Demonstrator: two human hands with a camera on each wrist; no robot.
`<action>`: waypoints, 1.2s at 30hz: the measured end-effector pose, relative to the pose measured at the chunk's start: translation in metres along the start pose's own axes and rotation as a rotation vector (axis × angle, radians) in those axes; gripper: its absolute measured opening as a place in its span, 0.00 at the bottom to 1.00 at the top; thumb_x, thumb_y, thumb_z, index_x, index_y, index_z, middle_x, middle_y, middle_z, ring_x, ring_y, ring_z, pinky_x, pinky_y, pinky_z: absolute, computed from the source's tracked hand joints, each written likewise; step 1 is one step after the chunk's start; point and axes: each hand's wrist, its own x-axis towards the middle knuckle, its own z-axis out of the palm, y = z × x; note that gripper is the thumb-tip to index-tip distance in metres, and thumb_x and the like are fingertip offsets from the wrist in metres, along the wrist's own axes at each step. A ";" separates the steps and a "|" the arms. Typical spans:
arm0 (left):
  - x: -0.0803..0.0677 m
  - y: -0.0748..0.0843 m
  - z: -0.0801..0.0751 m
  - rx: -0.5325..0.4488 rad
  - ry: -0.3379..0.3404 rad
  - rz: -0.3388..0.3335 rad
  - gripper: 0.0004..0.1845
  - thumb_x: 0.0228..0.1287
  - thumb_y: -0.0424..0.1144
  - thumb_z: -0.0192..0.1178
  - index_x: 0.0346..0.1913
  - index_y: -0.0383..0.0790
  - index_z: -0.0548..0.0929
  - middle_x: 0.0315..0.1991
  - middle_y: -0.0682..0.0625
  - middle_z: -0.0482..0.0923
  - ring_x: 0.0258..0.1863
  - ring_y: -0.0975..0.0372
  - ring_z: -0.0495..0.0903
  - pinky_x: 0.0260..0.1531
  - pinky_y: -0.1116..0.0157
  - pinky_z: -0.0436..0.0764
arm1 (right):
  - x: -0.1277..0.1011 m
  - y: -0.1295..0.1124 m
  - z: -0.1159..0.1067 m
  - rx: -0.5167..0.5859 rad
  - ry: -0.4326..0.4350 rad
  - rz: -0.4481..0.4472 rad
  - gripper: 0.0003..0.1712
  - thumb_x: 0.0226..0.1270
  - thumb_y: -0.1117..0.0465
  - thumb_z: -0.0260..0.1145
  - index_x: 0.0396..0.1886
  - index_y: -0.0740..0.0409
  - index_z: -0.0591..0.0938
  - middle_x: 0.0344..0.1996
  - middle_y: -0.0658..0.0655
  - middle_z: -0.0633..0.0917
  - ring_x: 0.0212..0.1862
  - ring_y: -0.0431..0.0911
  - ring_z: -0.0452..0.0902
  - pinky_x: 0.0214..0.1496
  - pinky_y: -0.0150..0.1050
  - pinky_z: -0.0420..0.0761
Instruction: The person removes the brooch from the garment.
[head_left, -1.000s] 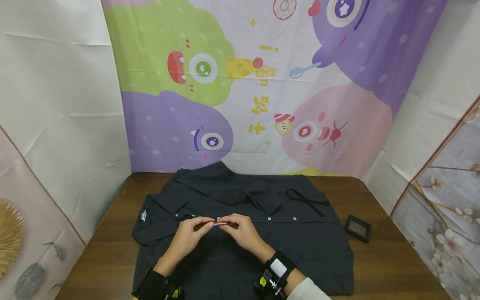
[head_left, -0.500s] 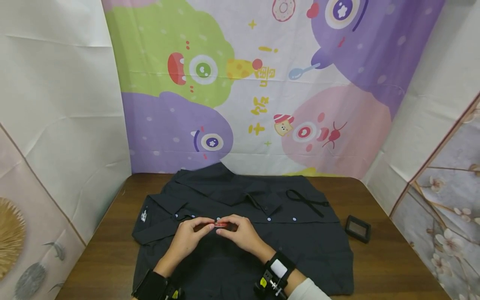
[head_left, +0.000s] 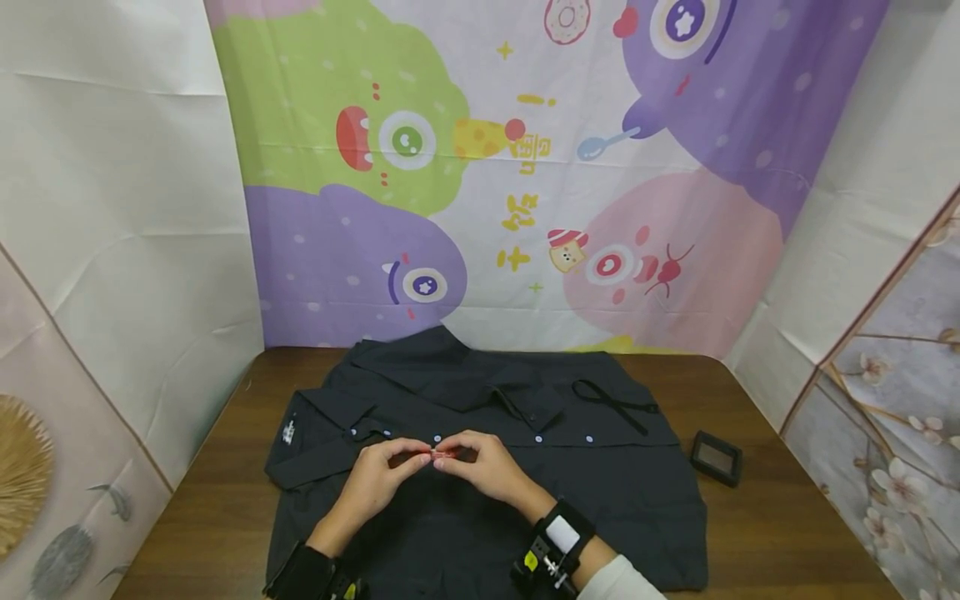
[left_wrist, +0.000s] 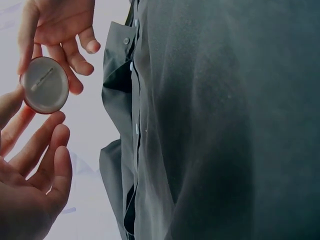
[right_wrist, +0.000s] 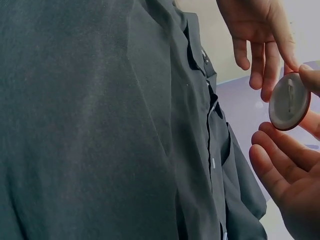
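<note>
A dark button-up shirt (head_left: 600, 492) lies spread flat on a brown wooden table (head_left: 772, 533). Just above the shirt's button placket, my left hand (head_left: 382, 475) and my right hand (head_left: 480, 467) meet fingertip to fingertip. Both pinch a small round pin badge (head_left: 444, 453) by its red rim. The left wrist view shows the badge (left_wrist: 46, 85) from its silvery back, with the pin bar across it, between my left hand (left_wrist: 30, 190) below and my right hand (left_wrist: 55, 25) above. In the right wrist view, the badge (right_wrist: 289, 101) sits beside the shirt's collar (right_wrist: 200, 65).
A small black square box (head_left: 717, 457) rests on the table to the right of the shirt. A black cord (head_left: 615, 404) lies on the shirt's upper right part. A colourful cartoon backdrop (head_left: 525, 167) hangs behind the table, with white sheets at both sides.
The hands have stayed in place over the placket and drawn slightly closer together. The silvery part seen between the fingers a second ago is now hidden; only the red rim shows.
</note>
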 end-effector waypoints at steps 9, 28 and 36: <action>-0.002 -0.002 0.002 0.029 0.012 0.080 0.08 0.59 0.45 0.68 0.38 0.47 0.89 0.36 0.54 0.87 0.33 0.72 0.79 0.32 0.72 0.79 | -0.003 -0.025 -0.009 -0.034 -0.050 0.035 0.14 0.63 0.63 0.69 0.46 0.65 0.84 0.42 0.62 0.87 0.39 0.37 0.80 0.45 0.35 0.82; -0.004 -0.003 0.002 0.062 -0.054 0.023 0.08 0.56 0.42 0.70 0.40 0.51 0.89 0.40 0.57 0.88 0.44 0.64 0.83 0.45 0.61 0.82 | -0.004 -0.036 -0.013 -0.062 -0.117 0.026 0.17 0.57 0.65 0.73 0.45 0.67 0.84 0.41 0.65 0.85 0.42 0.57 0.81 0.46 0.49 0.83; -0.003 -0.006 0.004 0.104 -0.065 0.076 0.08 0.58 0.44 0.69 0.40 0.50 0.88 0.41 0.55 0.88 0.44 0.59 0.84 0.45 0.54 0.82 | 0.002 -0.002 -0.006 -0.084 -0.103 0.025 0.17 0.55 0.61 0.75 0.45 0.60 0.86 0.42 0.60 0.86 0.43 0.55 0.81 0.46 0.50 0.83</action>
